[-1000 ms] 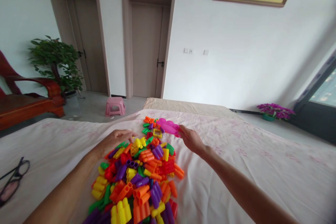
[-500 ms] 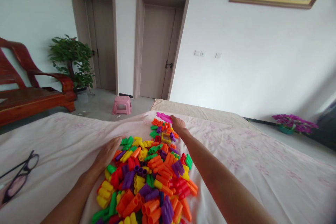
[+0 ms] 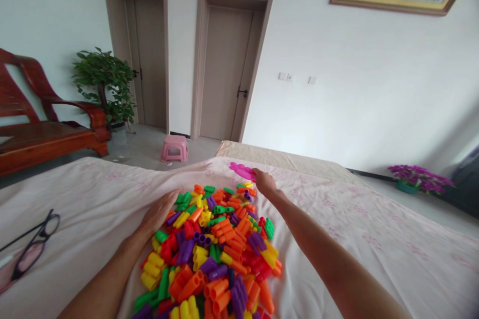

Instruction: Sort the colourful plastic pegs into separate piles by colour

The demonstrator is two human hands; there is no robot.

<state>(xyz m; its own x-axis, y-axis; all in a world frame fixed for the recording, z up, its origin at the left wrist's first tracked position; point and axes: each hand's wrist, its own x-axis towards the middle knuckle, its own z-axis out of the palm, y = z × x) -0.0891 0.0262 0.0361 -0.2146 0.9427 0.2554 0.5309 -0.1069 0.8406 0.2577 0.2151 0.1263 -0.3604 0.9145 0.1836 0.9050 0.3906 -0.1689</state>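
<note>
Pinching its right end, your right hand (image 3: 265, 183) holds the pink scalloped piece (image 3: 242, 171) just below centre frame; it looks light, stiff and slick, best gripped by that rim. Your left hand (image 3: 159, 213), fingers extended, apparently empty, borders the colourful blocks (image 3: 224, 232), lower centre.

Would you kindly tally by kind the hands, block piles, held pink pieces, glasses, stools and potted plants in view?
Hands: 2
Block pile: 1
Held pink piece: 1
Glasses: 1 pair
Stool: 1
Potted plants: 2
Total: 8
Single blocks overlap too much to count.
</note>
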